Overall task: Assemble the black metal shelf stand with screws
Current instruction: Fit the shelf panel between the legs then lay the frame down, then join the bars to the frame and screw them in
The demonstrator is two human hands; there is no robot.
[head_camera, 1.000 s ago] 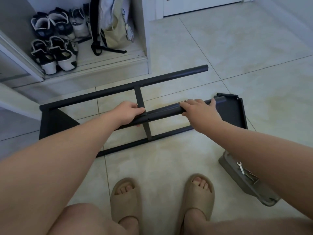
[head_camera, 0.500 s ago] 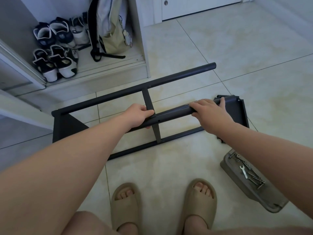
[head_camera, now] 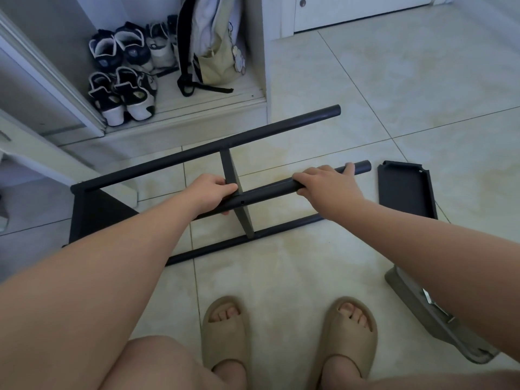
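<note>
On tile floor, black frame lies sideways. I note left hand, right hand both wrapped round top tube; axis runs left-right, right hand nearer open end.

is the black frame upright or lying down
Lying down: the black frame rests lengthwise on the floor, tubes running sideways; left hand and right hand grip its raised tube.
</note>
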